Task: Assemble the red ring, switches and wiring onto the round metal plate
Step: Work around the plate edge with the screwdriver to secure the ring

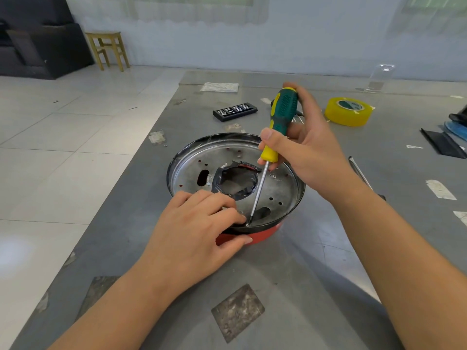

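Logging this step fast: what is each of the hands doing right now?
Left hand: steadying the round metal plate at its near rim, fingers at the screwdriver's tip.
Right hand: gripping the screwdriver.
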`<state>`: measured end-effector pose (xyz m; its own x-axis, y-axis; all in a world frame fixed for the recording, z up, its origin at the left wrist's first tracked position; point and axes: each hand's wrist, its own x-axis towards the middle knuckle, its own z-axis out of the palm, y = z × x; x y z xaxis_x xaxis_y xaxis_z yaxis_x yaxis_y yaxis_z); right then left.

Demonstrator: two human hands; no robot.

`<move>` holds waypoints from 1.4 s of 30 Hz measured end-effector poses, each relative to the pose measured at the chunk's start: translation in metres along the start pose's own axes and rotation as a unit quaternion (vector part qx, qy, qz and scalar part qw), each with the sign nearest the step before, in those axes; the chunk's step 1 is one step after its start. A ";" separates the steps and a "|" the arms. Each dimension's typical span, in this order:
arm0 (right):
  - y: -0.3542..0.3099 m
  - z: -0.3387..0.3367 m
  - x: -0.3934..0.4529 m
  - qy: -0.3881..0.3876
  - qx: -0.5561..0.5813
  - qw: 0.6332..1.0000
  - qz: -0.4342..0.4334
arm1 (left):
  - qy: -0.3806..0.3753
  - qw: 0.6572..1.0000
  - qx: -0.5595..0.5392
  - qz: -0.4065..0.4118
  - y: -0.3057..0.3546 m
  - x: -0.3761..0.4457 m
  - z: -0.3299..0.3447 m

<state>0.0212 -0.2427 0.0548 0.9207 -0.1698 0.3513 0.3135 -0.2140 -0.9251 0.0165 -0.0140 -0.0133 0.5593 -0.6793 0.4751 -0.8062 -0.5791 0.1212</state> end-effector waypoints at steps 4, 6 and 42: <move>0.001 0.000 0.000 -0.003 0.004 1.000 0.001 | -0.008 1.000 -0.005 -0.005 0.001 -0.001 -0.001; 0.001 0.000 0.001 -0.005 0.010 1.000 0.002 | -0.008 1.000 -0.006 -0.005 0.000 -0.001 -0.001; -0.039 0.011 -0.021 -0.029 -0.214 0.948 -0.234 | 0.003 0.985 -0.128 -0.117 0.008 -0.004 0.001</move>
<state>-0.0076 -0.2204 0.0822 0.7200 0.0910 0.6880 0.5787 -0.6259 -0.5229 0.0080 -0.0167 -0.0153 0.7351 -0.5378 0.4127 -0.6779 -0.5866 0.4431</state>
